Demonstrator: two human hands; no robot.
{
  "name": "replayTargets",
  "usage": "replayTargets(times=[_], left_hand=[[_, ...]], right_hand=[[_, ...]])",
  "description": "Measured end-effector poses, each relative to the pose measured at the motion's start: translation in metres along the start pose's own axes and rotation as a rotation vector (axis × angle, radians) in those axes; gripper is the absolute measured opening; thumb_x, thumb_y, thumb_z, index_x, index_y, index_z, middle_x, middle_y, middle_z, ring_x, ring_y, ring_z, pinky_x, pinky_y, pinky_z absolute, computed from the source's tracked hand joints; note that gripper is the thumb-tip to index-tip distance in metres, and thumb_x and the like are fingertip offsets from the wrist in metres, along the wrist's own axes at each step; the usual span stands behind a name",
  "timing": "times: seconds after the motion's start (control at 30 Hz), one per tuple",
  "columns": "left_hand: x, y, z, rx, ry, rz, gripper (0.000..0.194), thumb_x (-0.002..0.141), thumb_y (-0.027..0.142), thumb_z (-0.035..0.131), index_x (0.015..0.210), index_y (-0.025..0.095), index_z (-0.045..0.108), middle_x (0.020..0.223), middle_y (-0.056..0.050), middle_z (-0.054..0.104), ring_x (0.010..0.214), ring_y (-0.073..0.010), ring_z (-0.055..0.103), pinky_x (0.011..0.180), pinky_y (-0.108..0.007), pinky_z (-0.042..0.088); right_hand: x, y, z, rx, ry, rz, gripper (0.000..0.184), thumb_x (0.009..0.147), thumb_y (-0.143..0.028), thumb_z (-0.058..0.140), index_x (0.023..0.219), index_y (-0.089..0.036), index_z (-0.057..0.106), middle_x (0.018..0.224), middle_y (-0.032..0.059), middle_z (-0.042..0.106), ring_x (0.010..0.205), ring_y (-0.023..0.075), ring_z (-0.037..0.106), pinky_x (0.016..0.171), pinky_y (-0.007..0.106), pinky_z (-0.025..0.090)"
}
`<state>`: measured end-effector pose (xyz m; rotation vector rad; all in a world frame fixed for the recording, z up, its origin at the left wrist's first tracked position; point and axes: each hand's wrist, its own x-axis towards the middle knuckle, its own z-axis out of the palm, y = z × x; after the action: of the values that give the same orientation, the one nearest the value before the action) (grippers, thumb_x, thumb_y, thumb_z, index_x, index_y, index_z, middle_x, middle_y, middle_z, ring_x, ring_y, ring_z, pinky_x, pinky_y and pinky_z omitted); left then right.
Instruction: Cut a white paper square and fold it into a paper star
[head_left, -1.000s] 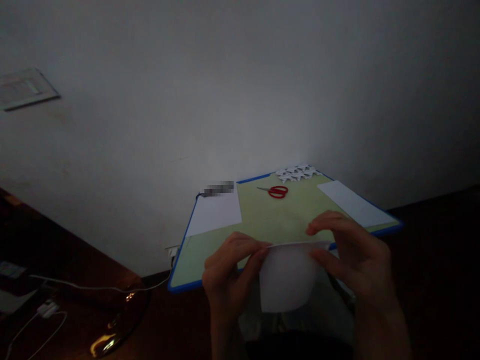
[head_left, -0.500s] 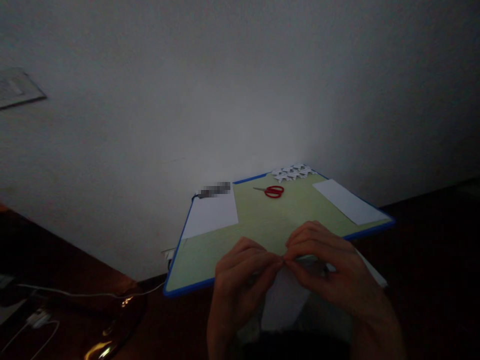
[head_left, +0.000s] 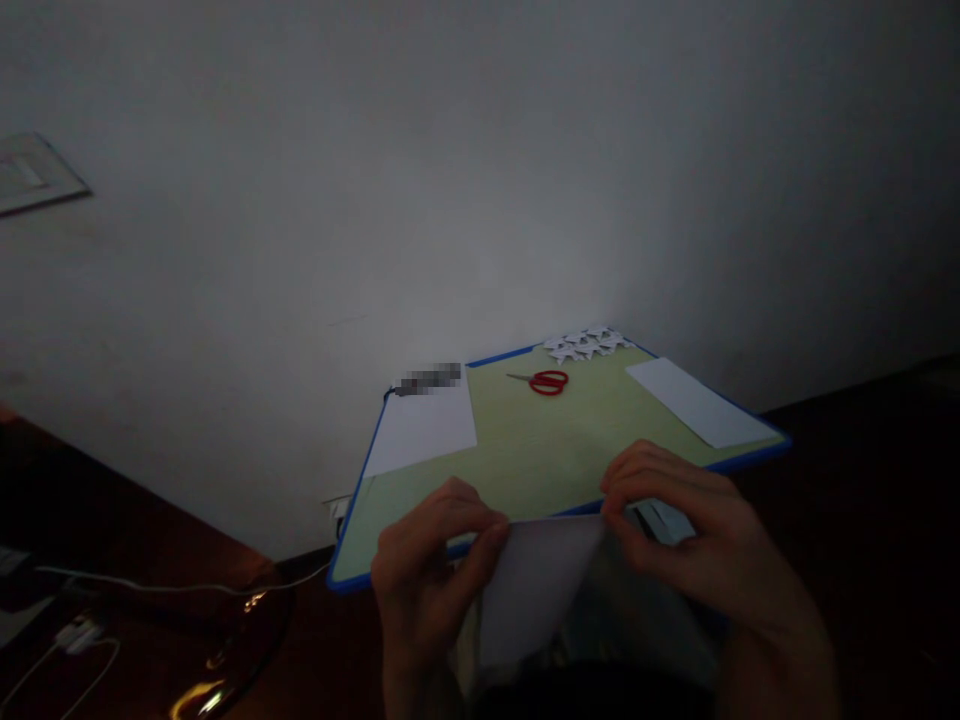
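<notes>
A white sheet of paper (head_left: 536, 580) hangs in front of the table's near edge, its top edge stretched between my two hands. My left hand (head_left: 435, 560) pinches the top left corner between thumb and fingers. At the top right corner, my right hand (head_left: 690, 530) pinches the paper the same way. The lower part of the sheet runs down into shadow near my body. Beyond my hands, red-handled scissors (head_left: 549, 382) lie on the table with their blades pointing left.
The green table (head_left: 540, 450) has a blue rim and stands against a grey wall (head_left: 480, 200). White paper (head_left: 424, 430) lies at its left, another white piece (head_left: 697, 405) at its right. Several white folded paper shapes (head_left: 585, 345) sit at the back. A white cable (head_left: 180, 588) runs at lower left.
My hands have moved apart along the paper's top edge, from fingertips touching in the middle to one at each corner. The scissors and the papers on the table have not moved.
</notes>
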<state>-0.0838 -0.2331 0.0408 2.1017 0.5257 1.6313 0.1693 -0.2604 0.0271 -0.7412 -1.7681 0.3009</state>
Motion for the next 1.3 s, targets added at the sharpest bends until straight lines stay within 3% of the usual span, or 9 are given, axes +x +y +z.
replayTargets(times=[0.13, 0.3, 0.37, 0.47, 0.53, 0.73, 0.97, 1.13, 1.3], left_hand=[[0.000, -0.004, -0.001, 0.007, 0.073, -0.041, 0.017, 0.090, 0.005, 0.075, 0.090, 0.022, 0.078, 0.077, 0.000, 0.072, 0.074, -0.0156, 0.064, 0.069, -0.031, 0.052], [-0.001, -0.012, 0.002, 0.029, 0.406, -0.135, 0.014, 0.088, 0.012, 0.080, 0.083, 0.025, 0.081, 0.076, 0.001, 0.074, 0.073, -0.0148, 0.070, 0.068, -0.027, 0.056], [-0.003, -0.016, 0.004, 0.039, 0.475, -0.149, 0.010, 0.088, 0.016, 0.082, 0.085, 0.025, 0.082, 0.078, 0.001, 0.076, 0.074, -0.0154, 0.072, 0.067, -0.027, 0.058], [-0.006, -0.021, 0.007, 0.050, 0.476, -0.143, 0.006, 0.087, 0.020, 0.084, 0.083, 0.024, 0.082, 0.077, 0.000, 0.077, 0.072, -0.0155, 0.071, 0.064, -0.027, 0.058], [-0.007, -0.023, 0.008, 0.056, 0.468, -0.136, 0.006, 0.087, 0.021, 0.084, 0.082, 0.023, 0.081, 0.075, 0.000, 0.076, 0.070, -0.0152, 0.071, 0.063, -0.027, 0.058], [-0.007, -0.023, 0.012, 0.012, 0.481, -0.175, 0.007, 0.087, 0.020, 0.085, 0.082, 0.021, 0.081, 0.076, -0.001, 0.076, 0.071, -0.0151, 0.071, 0.064, -0.025, 0.058], [-0.001, -0.016, 0.018, -0.134, 0.443, -0.187, 0.008, 0.087, 0.018, 0.085, 0.082, 0.022, 0.081, 0.075, 0.000, 0.075, 0.072, -0.0140, 0.070, 0.065, -0.024, 0.057], [0.000, -0.015, 0.021, -0.126, 0.439, -0.210, 0.007, 0.088, 0.019, 0.085, 0.083, 0.023, 0.081, 0.076, 0.000, 0.075, 0.073, -0.0137, 0.069, 0.064, -0.023, 0.056], [-0.001, -0.019, 0.023, -0.091, 0.438, -0.250, 0.008, 0.087, 0.021, 0.085, 0.081, 0.023, 0.081, 0.075, 0.001, 0.076, 0.071, -0.0132, 0.070, 0.064, -0.022, 0.056]], right_hand=[[-0.002, 0.011, 0.001, 0.057, 0.046, 0.039, 0.018, 0.095, -0.008, 0.069, 0.093, -0.025, 0.067, 0.089, 0.0011, 0.068, 0.088, 0.0211, 0.066, 0.078, 0.036, 0.051], [0.001, 0.021, 0.016, 0.173, 0.167, 0.268, 0.018, 0.095, -0.026, 0.076, 0.113, -0.031, 0.076, 0.105, 0.0021, 0.077, 0.103, 0.0232, 0.070, 0.093, 0.036, 0.053], [0.006, 0.019, 0.026, 0.261, 0.191, 0.349, 0.020, 0.096, -0.034, 0.077, 0.115, -0.031, 0.078, 0.108, 0.0023, 0.079, 0.104, 0.0228, 0.071, 0.093, 0.034, 0.054], [0.015, 0.011, 0.040, 0.406, 0.220, 0.398, 0.012, 0.094, -0.038, 0.077, 0.097, -0.026, 0.079, 0.093, 0.0015, 0.075, 0.090, 0.0205, 0.070, 0.078, 0.029, 0.055], [0.020, 0.006, 0.045, 0.444, 0.231, 0.403, 0.017, 0.093, -0.037, 0.078, 0.082, -0.024, 0.075, 0.080, -0.0006, 0.068, 0.078, 0.0178, 0.064, 0.069, 0.027, 0.051], [0.019, 0.004, 0.042, 0.431, 0.313, 0.363, 0.027, 0.089, -0.032, 0.082, 0.067, -0.023, 0.071, 0.070, -0.0012, 0.062, 0.069, 0.0165, 0.058, 0.063, 0.028, 0.046], [0.017, 0.003, 0.044, 0.520, 0.363, 0.441, 0.028, 0.091, -0.038, 0.081, 0.069, -0.022, 0.075, 0.075, 0.0013, 0.064, 0.072, 0.0177, 0.060, 0.062, 0.028, 0.049], [0.018, 0.002, 0.054, 0.547, 0.552, 0.436, 0.004, 0.088, -0.031, 0.083, 0.089, -0.028, 0.084, 0.093, 0.0027, 0.076, 0.087, 0.0210, 0.070, 0.069, 0.030, 0.054], [0.022, -0.005, 0.055, 0.480, 0.656, 0.404, 0.007, 0.086, -0.024, 0.082, 0.081, -0.028, 0.082, 0.084, 0.0007, 0.072, 0.080, 0.0187, 0.066, 0.065, 0.029, 0.051]])
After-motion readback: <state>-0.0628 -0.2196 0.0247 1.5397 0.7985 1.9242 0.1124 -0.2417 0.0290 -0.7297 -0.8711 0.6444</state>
